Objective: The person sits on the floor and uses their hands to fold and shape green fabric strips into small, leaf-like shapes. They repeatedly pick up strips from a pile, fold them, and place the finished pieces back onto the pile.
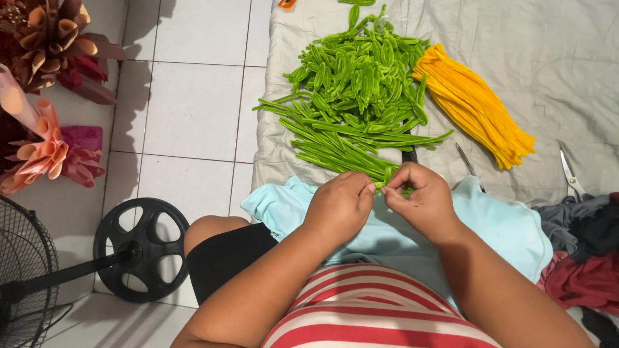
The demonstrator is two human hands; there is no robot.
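My left hand (340, 205) and my right hand (422, 200) meet over a light blue cloth (509, 225) on my lap. Both pinch a small green pipe-cleaner piece (385, 183) between their fingertips. Just beyond lies a pile of green pipe-cleaner leaves and stems (354, 84) on a grey sheet (554, 58). To the right of that pile sits a bundle of yellow-orange pipe cleaners (474, 106).
Scissors (570, 174) and a thin metal tool (467, 164) rest on the sheet at right. A black fan base (142, 248) and fan cage (26, 277) stand on the white tile floor at left. Pink and brown paper-flower bouquets (45, 84) fill the far left. Dark clothes (587, 258) lie at right.
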